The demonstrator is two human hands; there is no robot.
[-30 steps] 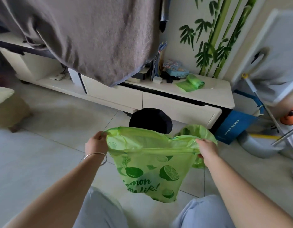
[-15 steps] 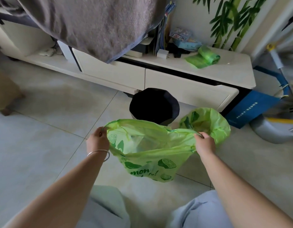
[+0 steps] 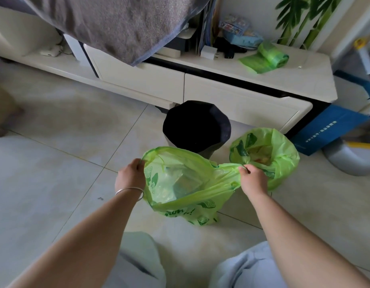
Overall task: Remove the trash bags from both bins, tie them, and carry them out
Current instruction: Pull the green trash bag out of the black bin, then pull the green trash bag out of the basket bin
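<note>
A green trash bag printed with lemons is stretched open between my hands over the floor, with some trash visible inside. My left hand pinches its left rim and my right hand pinches its right rim. Behind it stands a black bin with no liner showing. To the right a second bin is lined with another green bag holding trash.
A low cream TV cabinet runs along the wall, with a roll of green bags on top. A grey cloth hangs over its left part. A blue box and a grey pipe sit at right.
The bag has come lower, its bottom near the floor, and its mouth has opened wider. My view has tilted down, so the second lined bin now shows fully.
</note>
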